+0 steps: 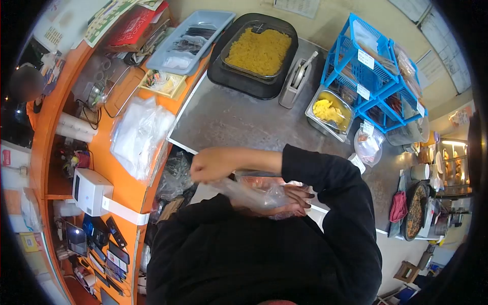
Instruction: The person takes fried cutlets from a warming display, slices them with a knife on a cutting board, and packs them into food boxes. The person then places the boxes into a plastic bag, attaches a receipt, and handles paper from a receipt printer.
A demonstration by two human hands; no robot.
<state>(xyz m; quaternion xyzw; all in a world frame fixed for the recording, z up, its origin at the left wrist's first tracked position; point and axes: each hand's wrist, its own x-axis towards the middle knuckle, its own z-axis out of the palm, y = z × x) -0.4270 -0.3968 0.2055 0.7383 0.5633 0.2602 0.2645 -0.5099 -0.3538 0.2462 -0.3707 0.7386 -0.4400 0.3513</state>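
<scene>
My arms cross in front of my chest. My right hand [206, 165] reaches over to the left with its fingers curled closed, at the end of a clear plastic bag [251, 195]. The bag lies stretched along my left wrist and the back of that hand. My left hand [297, 199] points right, its fingers out and slightly apart, partly covered by the thin plastic. Just behind the bag, a pinkish, shallow thing [262, 181] shows in part between my arms; its kind is hidden.
On the metal counter [223, 117] stand a black tray of yellow food [259, 51], a grey dispenser [299, 79], a metal pan [330, 114] and blue baskets [363, 71]. A stack of clear bags [142, 134] lies on the orange counter, near a white printer [91, 190].
</scene>
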